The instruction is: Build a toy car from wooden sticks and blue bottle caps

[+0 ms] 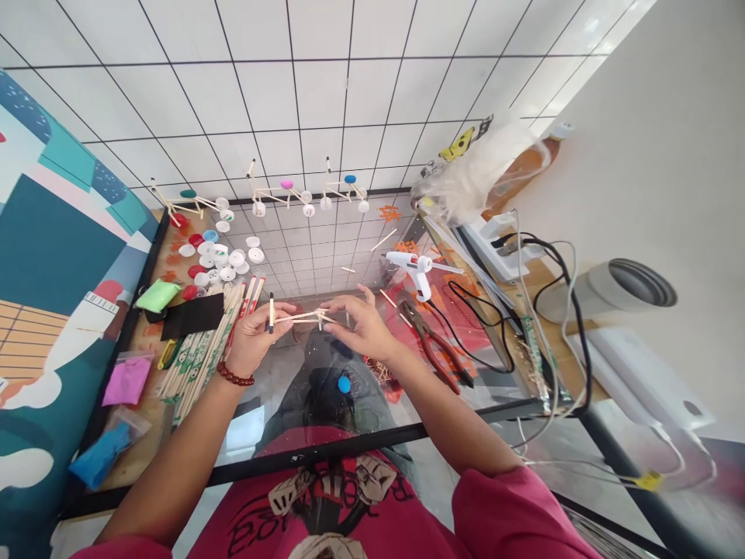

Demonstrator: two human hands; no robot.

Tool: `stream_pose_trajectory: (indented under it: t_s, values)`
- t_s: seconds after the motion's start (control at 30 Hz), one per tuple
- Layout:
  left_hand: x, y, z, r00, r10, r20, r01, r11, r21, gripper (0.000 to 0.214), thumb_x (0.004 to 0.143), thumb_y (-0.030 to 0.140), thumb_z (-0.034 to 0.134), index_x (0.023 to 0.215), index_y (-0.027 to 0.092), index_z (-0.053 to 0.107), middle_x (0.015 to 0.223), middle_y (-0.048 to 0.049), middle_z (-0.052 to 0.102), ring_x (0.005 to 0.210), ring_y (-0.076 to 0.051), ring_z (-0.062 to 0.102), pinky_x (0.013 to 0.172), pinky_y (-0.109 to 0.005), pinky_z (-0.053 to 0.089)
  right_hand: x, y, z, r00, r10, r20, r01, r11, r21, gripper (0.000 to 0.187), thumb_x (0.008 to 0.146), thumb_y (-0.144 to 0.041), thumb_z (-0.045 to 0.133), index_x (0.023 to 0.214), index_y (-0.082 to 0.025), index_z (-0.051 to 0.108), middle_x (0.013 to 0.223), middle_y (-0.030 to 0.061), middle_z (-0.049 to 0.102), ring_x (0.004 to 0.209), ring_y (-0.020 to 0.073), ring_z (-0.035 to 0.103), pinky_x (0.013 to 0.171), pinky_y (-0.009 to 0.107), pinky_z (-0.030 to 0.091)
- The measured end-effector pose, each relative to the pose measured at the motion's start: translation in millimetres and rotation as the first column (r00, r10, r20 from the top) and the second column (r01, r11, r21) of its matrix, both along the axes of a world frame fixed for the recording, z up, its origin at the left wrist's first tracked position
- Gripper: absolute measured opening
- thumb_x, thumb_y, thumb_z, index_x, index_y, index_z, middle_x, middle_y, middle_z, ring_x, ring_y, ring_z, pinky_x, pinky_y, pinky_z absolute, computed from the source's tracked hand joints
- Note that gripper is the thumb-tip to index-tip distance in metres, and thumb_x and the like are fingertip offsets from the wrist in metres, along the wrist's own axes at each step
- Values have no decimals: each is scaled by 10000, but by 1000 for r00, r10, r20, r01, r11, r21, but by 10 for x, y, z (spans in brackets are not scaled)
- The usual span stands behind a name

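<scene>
Above the glass tabletop, a small frame of joined wooden sticks [306,317] is held level between both hands. My left hand [251,340] pinches its left end, where a short upright stick with dark tips [271,313] crosses. The thumb and fingers of my right hand [366,326] close on its right end, near a joint with short crosspieces. On the glass below lies a blue disc [344,384]. Left of my left hand are paper-wrapped chopsticks [201,361]. A white glue gun [412,270] and red-handled pliers [434,345] lie right of my right hand.
Along the back edge stand several stick models with white cap wheels [296,194]. Loose bottle caps [224,260] lie at the left, near green [157,295], pink [126,380] and blue [105,454] packets. Cables and a power strip [494,244] occupy the right side.
</scene>
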State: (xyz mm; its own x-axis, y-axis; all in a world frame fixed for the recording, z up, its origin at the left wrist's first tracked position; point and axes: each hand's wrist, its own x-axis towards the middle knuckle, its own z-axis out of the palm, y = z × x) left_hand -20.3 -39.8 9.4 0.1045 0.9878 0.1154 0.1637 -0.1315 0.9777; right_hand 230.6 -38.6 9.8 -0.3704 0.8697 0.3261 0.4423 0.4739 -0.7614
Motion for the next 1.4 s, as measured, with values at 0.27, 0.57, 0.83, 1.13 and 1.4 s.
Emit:
stream_pose_trajectory:
  t_s: [0.27,0.57,0.83,1.13,1.4]
  values:
    - [-35,47,-5,999,-36,14,36,999,-22,205,771,434,821,774,233,779,1063,-99,780,1044,-284,711,969,-470,565,6,57,-75,1000,4,-28,-6,998,-64,192,988,-373,627,1135,-300,726,1124,38,805,1074,208,729,1232,541,168]
    - [-4,48,9,998,-60,33,61,998,-30,200,779,424,811,790,226,784,1064,-103,777,1023,-273,714,935,-455,567,-44,58,-89,999,-4,-51,0,997,-80,218,1007,-363,588,1170,-318,726,1123,27,801,1056,204,720,1213,515,209]
    - [-7,24,-47,1000,-30,-10,31,995,99,335,766,425,833,1031,230,774,1188,-99,760,1172,-280,683,1077,-467,509,-45,85,-158,999,-48,-6,48,997,-52,224,1005,-326,578,1175,-300,722,1145,30,796,1092,200,710,1208,495,228]
    - [-2,-39,-107,1000,5,7,-6,991,137,254,967,431,614,998,241,780,1238,-82,748,1190,-250,661,1062,-429,503,-97,25,-191,998,-46,-33,44,997,-56,235,1009,-361,556,1167,-273,707,1094,42,785,1054,200,704,1222,508,230]
    - [1,-81,-45,999,8,-49,-2,993,116,331,964,490,593,1014,219,776,1193,-94,761,1177,-257,675,1092,-456,495,-84,-31,-207,997,34,-76,-34,999,-6,371,991,-467,582,1307,-282,639,1225,77,749,1171,246,671,1225,549,276]
